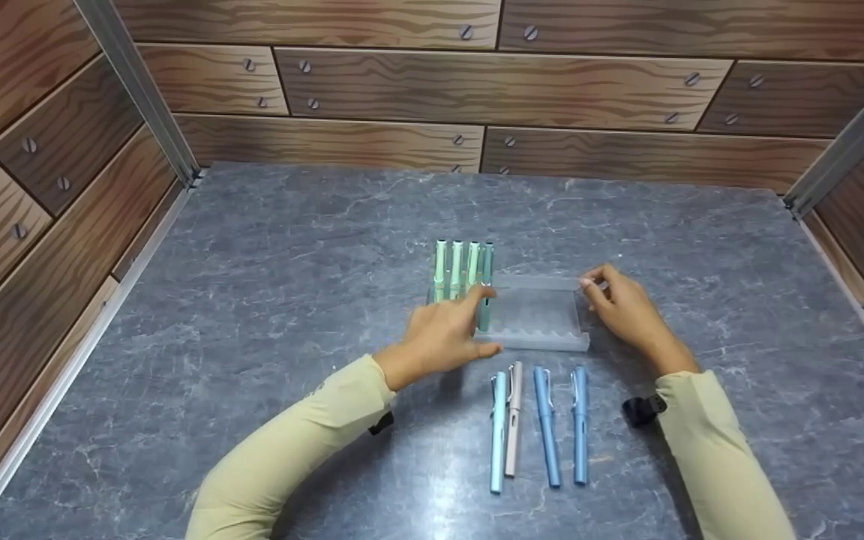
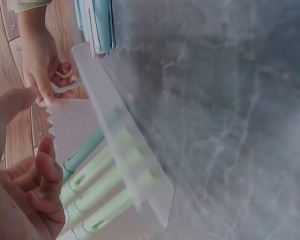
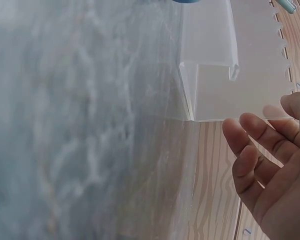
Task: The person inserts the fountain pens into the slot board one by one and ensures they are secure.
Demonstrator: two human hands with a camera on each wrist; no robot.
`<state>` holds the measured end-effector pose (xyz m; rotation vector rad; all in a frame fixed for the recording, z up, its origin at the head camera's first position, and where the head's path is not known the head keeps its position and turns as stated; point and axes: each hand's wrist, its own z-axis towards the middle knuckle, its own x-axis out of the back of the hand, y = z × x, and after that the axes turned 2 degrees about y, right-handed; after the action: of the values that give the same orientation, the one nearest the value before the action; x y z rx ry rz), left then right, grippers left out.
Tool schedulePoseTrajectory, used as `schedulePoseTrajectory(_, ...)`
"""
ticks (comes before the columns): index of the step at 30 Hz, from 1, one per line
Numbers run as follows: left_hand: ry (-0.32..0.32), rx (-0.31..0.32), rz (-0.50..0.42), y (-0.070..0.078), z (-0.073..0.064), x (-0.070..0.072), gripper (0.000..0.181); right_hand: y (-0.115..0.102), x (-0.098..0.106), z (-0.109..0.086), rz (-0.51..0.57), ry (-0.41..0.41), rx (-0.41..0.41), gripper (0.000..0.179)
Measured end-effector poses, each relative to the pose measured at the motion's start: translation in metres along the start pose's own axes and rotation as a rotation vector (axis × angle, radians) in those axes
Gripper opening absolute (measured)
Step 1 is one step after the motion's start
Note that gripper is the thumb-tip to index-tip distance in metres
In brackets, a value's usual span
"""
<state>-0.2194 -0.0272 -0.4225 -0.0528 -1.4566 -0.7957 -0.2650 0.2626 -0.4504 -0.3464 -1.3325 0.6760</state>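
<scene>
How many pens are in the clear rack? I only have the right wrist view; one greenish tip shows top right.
Observer: Four. The head view shows three light green pens and one teal pen at the left end of the clear rack.
Operator: Blue sliver at my top edge. Any pens outside?
Observer: Four on the tabletop, on the person's side: a light blue pen, a grey pen, two blue pens.
Operator: Left hand?
Observer: The left hand is at the pen-filled end, thumb and index finger spread apart; contact unclear.
</scene>
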Motion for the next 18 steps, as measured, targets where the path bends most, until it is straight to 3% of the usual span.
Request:
schedulePoseTrajectory(10, -0.160, -0.045, -0.048, -0.002, -0.010, -0.006, 0.075, 0.000, -0.001, 0.000, -0.008, 0.013, 0.000, 0.024)
schedulePoseTrajectory(18, -0.338, -0.052, -0.045, -0.005, -0.014, -0.011, 0.074, 0.000, -0.001, 0.000, 0.004, 0.014, 0.003, 0.023)
